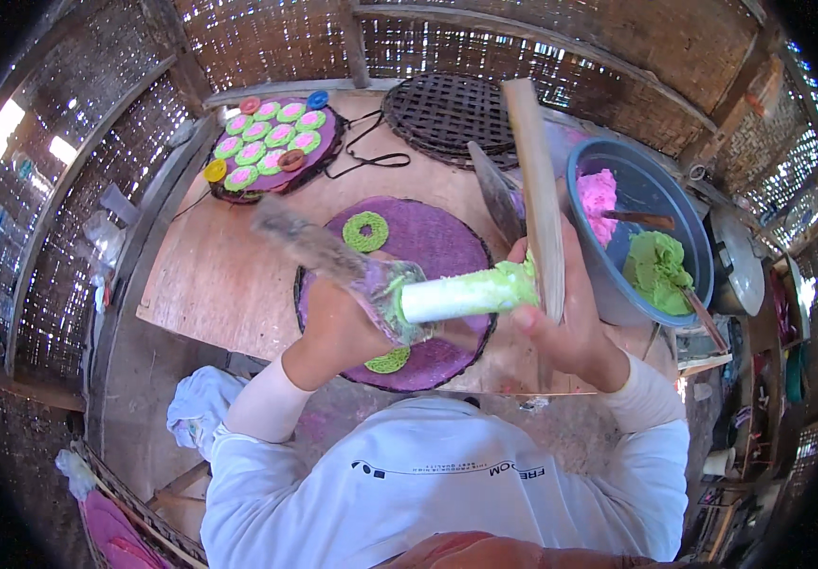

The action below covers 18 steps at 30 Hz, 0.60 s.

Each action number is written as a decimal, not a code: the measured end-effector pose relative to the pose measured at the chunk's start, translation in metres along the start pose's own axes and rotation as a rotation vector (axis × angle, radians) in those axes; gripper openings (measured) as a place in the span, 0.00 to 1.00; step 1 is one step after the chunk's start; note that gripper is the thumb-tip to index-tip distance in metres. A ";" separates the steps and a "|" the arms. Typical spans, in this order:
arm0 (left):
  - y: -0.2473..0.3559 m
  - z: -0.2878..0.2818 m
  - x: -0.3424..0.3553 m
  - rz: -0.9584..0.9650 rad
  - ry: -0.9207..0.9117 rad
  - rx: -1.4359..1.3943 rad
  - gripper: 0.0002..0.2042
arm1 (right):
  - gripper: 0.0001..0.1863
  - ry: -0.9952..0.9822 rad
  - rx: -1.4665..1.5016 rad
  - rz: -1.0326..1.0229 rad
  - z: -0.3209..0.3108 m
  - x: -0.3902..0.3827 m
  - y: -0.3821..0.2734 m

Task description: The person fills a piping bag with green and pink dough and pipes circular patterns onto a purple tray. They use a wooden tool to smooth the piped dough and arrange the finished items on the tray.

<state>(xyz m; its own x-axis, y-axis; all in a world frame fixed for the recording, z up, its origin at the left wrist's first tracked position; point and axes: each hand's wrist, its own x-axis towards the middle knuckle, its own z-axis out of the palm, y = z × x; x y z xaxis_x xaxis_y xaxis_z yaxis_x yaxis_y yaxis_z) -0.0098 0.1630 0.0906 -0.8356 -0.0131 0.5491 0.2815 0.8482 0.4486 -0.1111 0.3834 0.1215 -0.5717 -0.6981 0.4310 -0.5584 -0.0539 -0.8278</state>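
My left hand [338, 327] is closed on a weathered wooden press piece [295, 228] with a clear, purple-smeared fitting at its end. My right hand [570, 332] grips a pale upright wooden bar [536, 161]. Between them a white cylinder [452, 296] runs sideways, its right end coated in green paste [517, 277]. Below lies a round purple mat [418, 365] bearing a green coiled ring [364, 230] and another green coil [387, 363], partly hidden. Another wooden piece [492, 190] angles down behind the bar.
A round tray [328, 142] at back left holds several green-and-pink rounds and small colored rings. Woven trays [442, 109] are stacked behind. At right, a blue basin [608, 289] holds pink paste [599, 194] and green paste [653, 261], beside a metal pot [743, 280]. A cloth [199, 408] lies lower left.
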 end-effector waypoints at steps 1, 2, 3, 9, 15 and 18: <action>-0.001 -0.003 -0.003 0.024 -0.017 0.000 0.19 | 0.50 -0.018 0.009 -0.017 0.006 0.003 -0.008; -0.001 -0.005 -0.005 0.048 -0.035 -0.001 0.19 | 0.51 -0.038 0.017 -0.036 0.012 0.007 -0.016; 0.002 -0.009 -0.006 0.039 -0.065 -0.042 0.17 | 0.51 -0.069 -0.038 -0.057 0.014 0.009 -0.019; 0.010 0.012 -0.029 -0.155 -0.172 -0.364 0.24 | 0.50 -0.224 -0.252 -0.149 0.053 0.003 -0.010; -0.022 0.059 -0.050 -0.370 -0.156 -0.524 0.28 | 0.49 -0.329 -0.030 0.091 0.066 0.005 0.032; -0.057 0.065 -0.032 -0.333 -0.065 -0.479 0.23 | 0.42 -0.502 0.525 0.584 0.048 0.027 0.057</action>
<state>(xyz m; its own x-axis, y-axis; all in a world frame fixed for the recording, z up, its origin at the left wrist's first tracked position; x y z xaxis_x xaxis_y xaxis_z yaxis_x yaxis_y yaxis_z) -0.0299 0.1497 0.0022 -0.9386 -0.1927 0.2861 0.1675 0.4703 0.8665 -0.1301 0.3274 0.0686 -0.2805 -0.9368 -0.2091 0.1493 0.1726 -0.9736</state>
